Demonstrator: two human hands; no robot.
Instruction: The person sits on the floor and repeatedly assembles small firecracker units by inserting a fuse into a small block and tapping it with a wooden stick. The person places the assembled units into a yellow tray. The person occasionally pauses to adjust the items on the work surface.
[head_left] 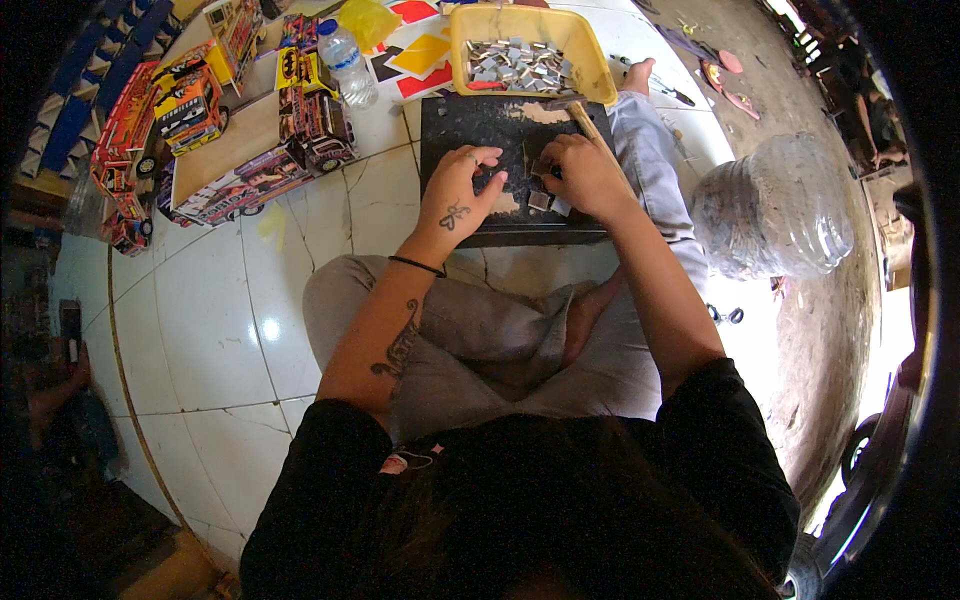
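See the left grip [464, 190] loosely parted, thumb apart from fingers, over a worn black flat-topped block [447, 133]; see the right grip [572, 178] curled at small squarish grey-brown pieces [540, 201] on that block; cannot tell whether pinching one; find a wooden-handled hammer [590, 126] beside the right grip, a yellow plastic basin [600, 78] farther ahead.

Before us we have the low black rectangular block [446, 125], with the wooden-handled hammer [593, 128] along its right side. Behind it we find the yellow rectangular plastic tub [597, 62], small grey pieces [515, 65] in it. Left of the tub we see the clear blue-capped plastic bottle [350, 75], then the multicoloured toy trucks [190, 112] farther left. On our right we find the bulging clear plastic bag [775, 210].
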